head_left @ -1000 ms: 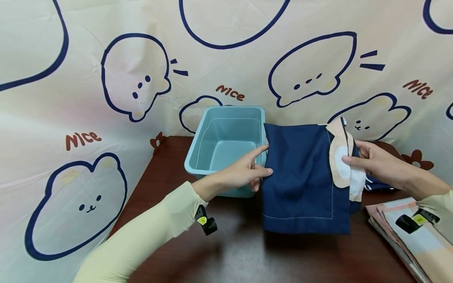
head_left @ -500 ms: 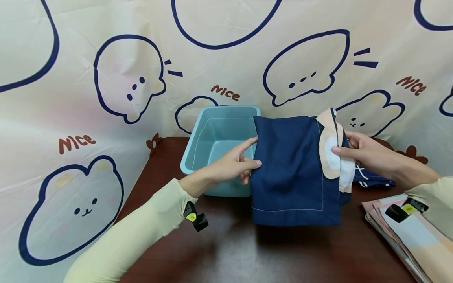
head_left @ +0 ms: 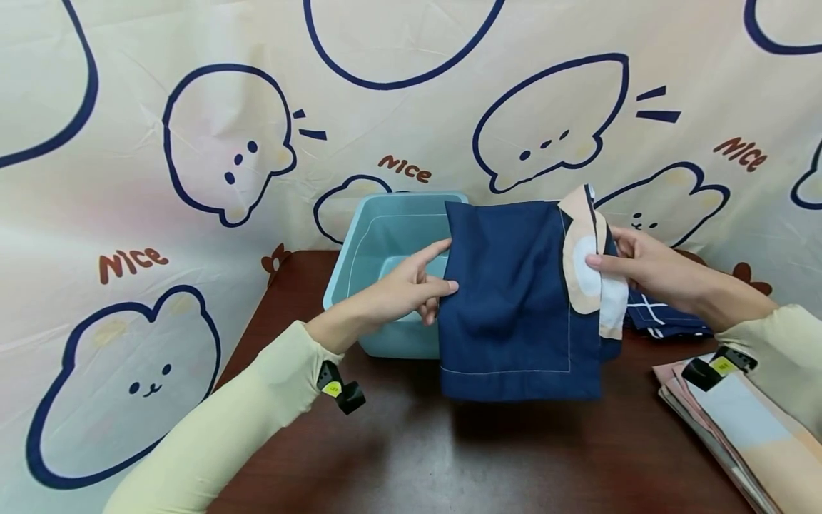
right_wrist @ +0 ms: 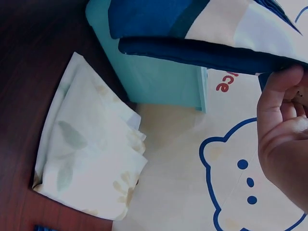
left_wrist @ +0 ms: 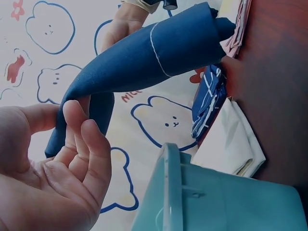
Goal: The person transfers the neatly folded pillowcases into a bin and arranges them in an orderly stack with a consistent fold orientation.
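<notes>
A folded navy cloth (head_left: 501, 307) with a peach, white and black printed part at its right side hangs above the table, upright in front of the bin's right side. At its left edge my left hand (head_left: 406, 287) pinches it between thumb and fingers, the index finger stretched out. My right hand (head_left: 664, 271) grips the printed right edge, thumb in front and fingers behind. The left wrist view shows the cloth (left_wrist: 130, 57) edge-on, bowed between both hands. From the right wrist, its lower layers (right_wrist: 192, 55) appear just past the thumb.
A light-blue bin (head_left: 393, 339) stands at the back of the brown table (head_left: 398, 442). At right lie a folded navy-and-white cloth (head_left: 668, 318) and a stack of pastel cloths (head_left: 738, 428). A folded white leaf-print cloth (right_wrist: 91, 144) lies near the bin. A printed curtain (head_left: 359, 121) hangs behind.
Both hands have carried the navy cloth left and slightly up, so it covers more of the bin's right side. The grips look the same. The head view has shifted slightly.
</notes>
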A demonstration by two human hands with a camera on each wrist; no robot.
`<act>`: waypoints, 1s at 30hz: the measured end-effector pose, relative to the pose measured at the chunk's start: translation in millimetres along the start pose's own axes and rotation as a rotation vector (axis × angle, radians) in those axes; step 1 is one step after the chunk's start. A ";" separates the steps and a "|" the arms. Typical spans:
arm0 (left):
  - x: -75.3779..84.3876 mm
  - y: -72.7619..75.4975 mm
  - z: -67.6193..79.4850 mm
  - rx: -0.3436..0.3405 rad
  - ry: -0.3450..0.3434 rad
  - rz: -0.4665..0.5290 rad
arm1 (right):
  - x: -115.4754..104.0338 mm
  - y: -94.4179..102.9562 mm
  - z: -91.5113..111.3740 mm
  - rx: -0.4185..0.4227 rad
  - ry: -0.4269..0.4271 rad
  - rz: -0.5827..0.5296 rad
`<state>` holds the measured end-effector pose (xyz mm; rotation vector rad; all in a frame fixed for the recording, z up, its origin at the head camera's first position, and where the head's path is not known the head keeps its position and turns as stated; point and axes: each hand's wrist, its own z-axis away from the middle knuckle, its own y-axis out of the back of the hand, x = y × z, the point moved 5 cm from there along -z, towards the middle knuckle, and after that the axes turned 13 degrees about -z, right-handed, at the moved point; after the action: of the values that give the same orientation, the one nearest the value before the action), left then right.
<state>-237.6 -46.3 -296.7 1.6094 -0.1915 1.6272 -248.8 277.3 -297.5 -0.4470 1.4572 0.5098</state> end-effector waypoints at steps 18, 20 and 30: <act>1.8 27.0 6.6 -0.009 -0.026 -0.005 | -17.7 -10.9 -20.5 0.036 -0.042 0.048; 1.4 31.2 7.4 -0.007 -0.029 -0.007 | -19.2 -12.0 -23.7 0.052 -0.056 0.055; 0.2 54.3 14.1 -0.021 -0.013 -0.051 | -26.0 -22.6 -43.9 0.055 -0.069 0.012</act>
<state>-260.8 -90.3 -270.9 1.5971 -0.1723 1.5718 -272.6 232.1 -275.0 -0.3738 1.4051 0.4894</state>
